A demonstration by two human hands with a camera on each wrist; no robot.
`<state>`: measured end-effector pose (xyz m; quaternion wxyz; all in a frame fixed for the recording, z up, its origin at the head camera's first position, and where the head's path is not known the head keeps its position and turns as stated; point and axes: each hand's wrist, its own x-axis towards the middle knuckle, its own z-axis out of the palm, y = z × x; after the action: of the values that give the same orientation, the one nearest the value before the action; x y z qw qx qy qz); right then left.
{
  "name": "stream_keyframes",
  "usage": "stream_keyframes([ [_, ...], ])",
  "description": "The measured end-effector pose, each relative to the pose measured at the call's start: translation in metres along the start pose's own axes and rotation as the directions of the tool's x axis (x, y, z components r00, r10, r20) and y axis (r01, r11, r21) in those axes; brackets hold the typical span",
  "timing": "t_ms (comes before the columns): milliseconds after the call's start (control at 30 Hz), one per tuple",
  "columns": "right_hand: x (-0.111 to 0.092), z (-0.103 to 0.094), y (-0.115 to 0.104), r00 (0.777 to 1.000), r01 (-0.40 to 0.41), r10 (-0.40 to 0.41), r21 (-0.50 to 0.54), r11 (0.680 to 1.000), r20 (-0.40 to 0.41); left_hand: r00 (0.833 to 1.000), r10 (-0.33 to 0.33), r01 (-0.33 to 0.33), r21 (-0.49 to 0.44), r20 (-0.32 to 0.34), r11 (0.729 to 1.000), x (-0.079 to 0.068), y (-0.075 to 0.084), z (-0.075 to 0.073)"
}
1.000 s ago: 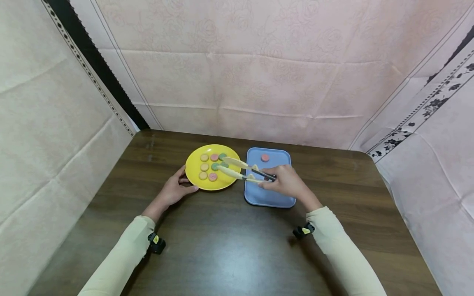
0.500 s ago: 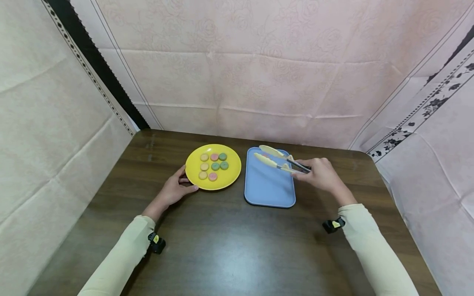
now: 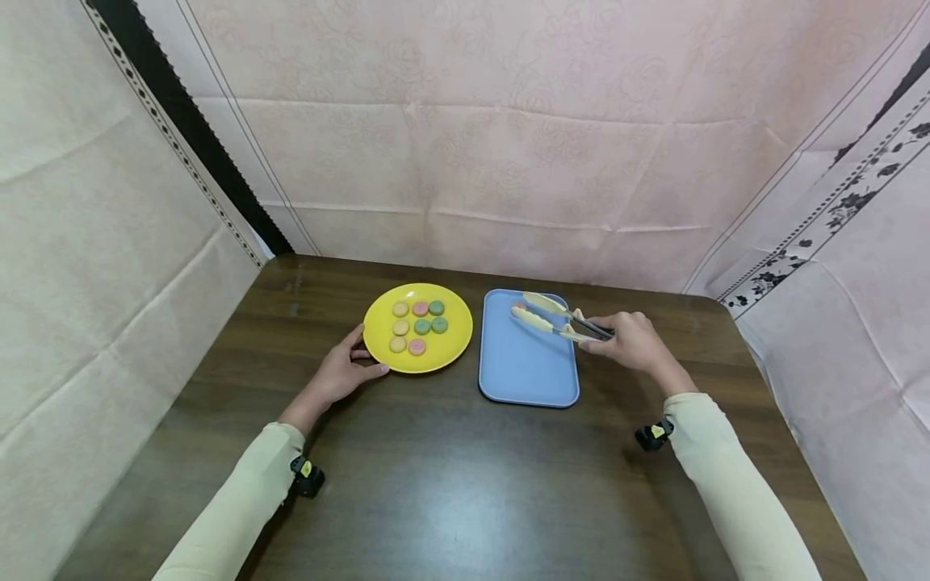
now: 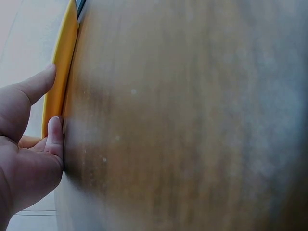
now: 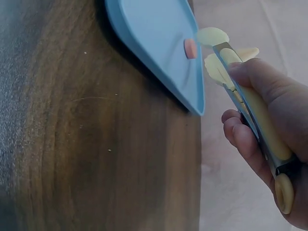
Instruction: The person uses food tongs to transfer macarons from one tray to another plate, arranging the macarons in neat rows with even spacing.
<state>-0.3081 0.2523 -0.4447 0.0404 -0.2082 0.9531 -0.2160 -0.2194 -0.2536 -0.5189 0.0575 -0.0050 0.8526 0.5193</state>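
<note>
My left hand (image 3: 340,373) grips the rim of a round yellow plate (image 3: 452,349), with the thumb at its near edge and the fingers along its left side. Several small cookie-like discs in cream, pink and green (image 3: 421,327) lie on it in rows. Right of the plate is a blue rectangular tray (image 3: 526,371). My right hand (image 3: 628,343) holds a pair of tongs (image 3: 546,304), their pale tips spread over the tray's far end. Close by the tips, one pink disc (image 5: 190,48) lies in the tray; the tongs partly cover it in the head view.
Both plate and tray stand on a dark wooden table (image 3: 436,468), near its far edge. Pale patterned cloth (image 3: 508,161) hangs behind and at both sides. A strip of table separates the plate from the tray.
My right hand has moved the tongs from over the plate rightward to the tray, and their tips have lowered toward the pink disc. The left hand and plate stay where they were.
</note>
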Motion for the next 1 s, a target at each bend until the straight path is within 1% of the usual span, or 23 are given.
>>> stream_keyframes([
  [200, 0.004, 0.008, 0.003, 1.0, -0.005, 0.005, 0.006, 1.0, 0.012, 1.0, 0.018, -0.018, 0.002, -0.003, 1.0, 0.0, -0.002, 0.001],
  [367, 0.006, 0.01, 0.003, 1.0, -0.003, 0.003, -0.007, 1.0, 0.022, 1.0, 0.013, -0.013, 0.0, -0.005, 1.0, 0.0, -0.002, 0.0],
  [633, 0.005, 0.01, 0.003, 0.999, -0.03, 0.03, 0.012, 0.999, 0.039, 1.0, 0.004, -0.004, -0.001, -0.006, 1.0, 0.0, -0.001, 0.0],
  [867, 0.003, 0.011, 0.004, 0.999, -0.029, 0.028, 0.029, 0.999, 0.032, 1.0, 0.016, -0.016, 0.003, 0.0, 1.0, 0.0, 0.0, 0.0],
  [1000, 0.001, 0.012, 0.004, 0.999, -0.03, 0.03, 0.033, 0.999, 0.02, 1.0, 0.003, -0.003, 0.004, -0.004, 1.0, 0.001, -0.002, 0.001],
])
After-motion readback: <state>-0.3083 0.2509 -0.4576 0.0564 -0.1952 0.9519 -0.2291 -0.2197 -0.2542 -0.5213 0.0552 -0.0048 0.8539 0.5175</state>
